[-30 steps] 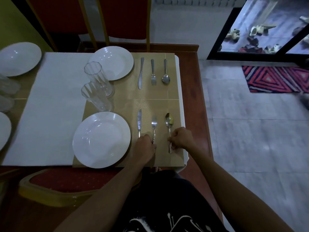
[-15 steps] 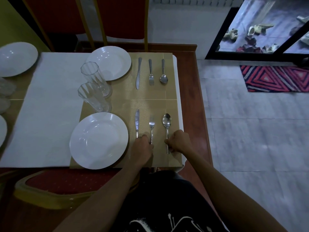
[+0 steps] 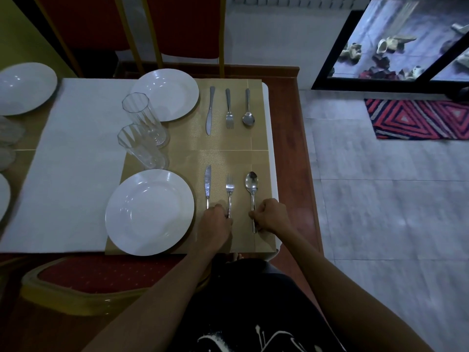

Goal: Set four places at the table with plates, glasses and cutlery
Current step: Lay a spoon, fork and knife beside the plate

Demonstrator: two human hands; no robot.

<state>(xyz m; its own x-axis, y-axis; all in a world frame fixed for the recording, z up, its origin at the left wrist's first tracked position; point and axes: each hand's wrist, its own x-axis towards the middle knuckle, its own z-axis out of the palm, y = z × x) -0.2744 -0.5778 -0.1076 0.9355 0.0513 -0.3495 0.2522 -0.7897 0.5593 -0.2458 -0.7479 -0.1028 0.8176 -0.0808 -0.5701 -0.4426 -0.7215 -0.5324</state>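
Single head view — looks forward-down, close over table edge.

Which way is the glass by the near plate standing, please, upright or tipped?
Upright: the glass stands on its base, open rim up, just beyond the plate.

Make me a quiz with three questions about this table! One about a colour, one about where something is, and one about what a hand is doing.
1. The near plate is:
A white
B red
C green

2. The near spoon lies:
A on the near plate
B right of the near fork
C under the near plate

3. The right hand:
A pinches the near spoon's handle
B lies flat and open
C lifts the near plate

Answers:
1 A, it looks plain white.
2 B, it is the outermost piece, beside the near fork.
3 A, its curled fingers close on the handle.
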